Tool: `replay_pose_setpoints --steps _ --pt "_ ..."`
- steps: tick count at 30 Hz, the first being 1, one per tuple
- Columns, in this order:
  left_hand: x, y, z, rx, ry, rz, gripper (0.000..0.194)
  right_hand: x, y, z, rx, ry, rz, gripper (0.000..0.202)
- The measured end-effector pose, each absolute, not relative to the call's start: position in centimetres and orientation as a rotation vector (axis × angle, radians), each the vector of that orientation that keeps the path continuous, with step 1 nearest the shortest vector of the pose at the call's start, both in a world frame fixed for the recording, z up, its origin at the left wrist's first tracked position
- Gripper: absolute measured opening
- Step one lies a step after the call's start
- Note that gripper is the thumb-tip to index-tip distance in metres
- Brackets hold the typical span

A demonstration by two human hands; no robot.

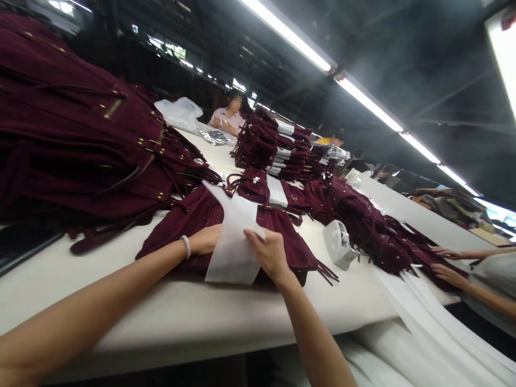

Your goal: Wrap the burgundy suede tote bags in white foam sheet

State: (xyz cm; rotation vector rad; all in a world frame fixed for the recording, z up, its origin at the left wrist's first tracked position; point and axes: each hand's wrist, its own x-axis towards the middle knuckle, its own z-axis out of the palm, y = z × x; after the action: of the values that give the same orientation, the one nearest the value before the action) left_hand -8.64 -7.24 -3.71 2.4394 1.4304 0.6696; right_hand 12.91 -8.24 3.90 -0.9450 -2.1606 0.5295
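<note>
A maroon fringed bag (290, 242) lies flat on the pale table (314, 306) in front of me. Around its middle runs a white paper strip (236, 252), one end raised above the bag. My right hand (270, 252) pinches the strip's right edge between thumb and fingers. My left hand (206, 240), with a light band at the wrist, rests on the bag at the strip's left side; its fingertips are hidden behind the paper. Just beyond lies another folded maroon bag (296, 196) with a white band.
Maroon bags (80, 129) are heaped at the left. A banded stack (274, 140) stands behind. At right are a white tape dispenser (338, 244), more maroon bags (355, 215), hanging white sheets (435, 312) and a co-worker's hands (449, 274). Another person (228, 118) is at the back.
</note>
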Motion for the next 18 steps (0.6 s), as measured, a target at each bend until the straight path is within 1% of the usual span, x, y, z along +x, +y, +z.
replay_pose_setpoints --steps 1,3,6,11,14,18 --pt "-8.6 -7.5 -3.4 2.440 1.412 0.668 0.040 12.1 -5.8 4.0 -1.081 -2.216 0.543 0.036" --pt "-8.6 -7.9 -3.0 2.436 1.380 0.664 0.041 10.7 -1.9 3.3 -1.285 -2.306 0.646 0.034" --pt "-8.5 -7.8 -3.2 2.437 1.335 0.669 0.040 9.9 0.6 0.6 -1.414 -2.327 0.692 0.029" --pt "-8.5 -7.2 -4.3 2.421 1.275 0.718 0.035 10.3 -0.7 -3.4 -1.576 -2.230 0.456 0.036" --pt "-8.5 -7.1 -4.6 2.395 1.283 0.768 0.034 9.8 -0.9 -4.0 -1.618 -2.208 0.320 0.036" --pt "-8.5 -6.9 -4.6 2.366 1.307 0.799 0.034 8.1 0.3 -4.2 -1.510 -2.329 -0.041 0.034"
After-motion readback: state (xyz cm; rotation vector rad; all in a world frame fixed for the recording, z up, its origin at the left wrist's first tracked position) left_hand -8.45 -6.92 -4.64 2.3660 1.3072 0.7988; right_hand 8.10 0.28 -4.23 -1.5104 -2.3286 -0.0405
